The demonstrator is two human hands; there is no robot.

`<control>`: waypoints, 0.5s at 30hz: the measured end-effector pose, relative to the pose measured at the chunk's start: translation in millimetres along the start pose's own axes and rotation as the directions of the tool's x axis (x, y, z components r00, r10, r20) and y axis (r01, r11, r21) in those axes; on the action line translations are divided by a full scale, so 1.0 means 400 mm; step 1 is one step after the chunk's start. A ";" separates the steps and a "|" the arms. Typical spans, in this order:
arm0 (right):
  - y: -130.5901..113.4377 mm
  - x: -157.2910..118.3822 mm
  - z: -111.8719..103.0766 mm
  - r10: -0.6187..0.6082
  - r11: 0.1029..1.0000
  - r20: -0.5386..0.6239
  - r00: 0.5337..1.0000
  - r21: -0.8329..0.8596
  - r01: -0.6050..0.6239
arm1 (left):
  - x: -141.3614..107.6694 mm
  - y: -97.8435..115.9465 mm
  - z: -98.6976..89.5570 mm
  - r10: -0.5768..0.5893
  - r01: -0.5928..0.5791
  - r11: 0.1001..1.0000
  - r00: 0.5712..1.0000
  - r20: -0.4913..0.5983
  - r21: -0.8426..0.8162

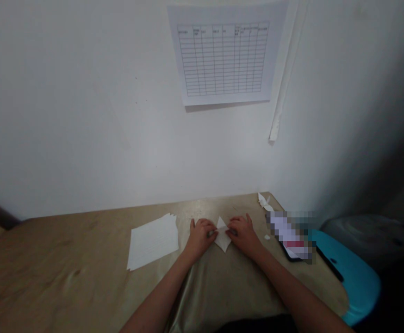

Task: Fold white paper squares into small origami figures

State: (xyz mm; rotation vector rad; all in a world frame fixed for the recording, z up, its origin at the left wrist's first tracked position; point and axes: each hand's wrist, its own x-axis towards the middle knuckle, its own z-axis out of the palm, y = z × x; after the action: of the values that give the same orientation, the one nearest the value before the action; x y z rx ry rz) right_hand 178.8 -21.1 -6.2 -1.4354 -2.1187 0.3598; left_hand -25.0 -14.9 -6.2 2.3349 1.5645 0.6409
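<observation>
A small folded piece of white paper [224, 241], shaped like a diamond, lies on the table between my two hands. My left hand [201, 237] pinches its left side with closed fingertips. On the right side, my right hand [242, 233] grips the paper's edge between thumb and fingers. The paper's upper point sticks up past the fingertips, and its lower point faces me. Just where the fingers press, the edges of the folds are hidden.
Left of my hands lies a stack of white paper sheets [153, 241]. A folded white paper figure [264, 202] sits at the table's back right corner, above a blurred-out phone [294, 253]. A small paper scrap [267, 237] is nearby. Beyond the edge stands a turquoise stool [357, 273]; a wall rises behind.
</observation>
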 end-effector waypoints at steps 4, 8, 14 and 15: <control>-0.007 0.001 0.008 0.048 0.999 -0.017 0.999 -0.013 -0.049 | 0.003 0.009 0.002 -0.061 0.061 0.998 0.998 -0.029 0.023; -0.009 0.005 0.019 0.084 0.996 -0.039 0.996 -0.026 -0.085 | 0.005 0.022 0.004 -0.090 0.093 0.995 0.994 -0.057 0.043; -0.019 0.010 0.030 0.128 0.990 -0.082 0.988 -0.041 -0.131 | 0.003 0.046 0.007 -0.135 0.141 0.989 0.986 -0.097 0.051; -0.021 0.011 0.031 0.133 0.989 -0.083 0.988 -0.050 -0.138 | 0.003 0.048 0.007 -0.139 0.144 0.988 0.985 -0.101 0.048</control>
State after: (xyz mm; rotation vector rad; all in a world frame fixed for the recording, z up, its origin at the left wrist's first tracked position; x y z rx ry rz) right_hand 163.9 -19.3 -10.9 -1.6039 -1.9881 0.2919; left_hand -7.8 -21.2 0.0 2.2353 1.7936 0.6951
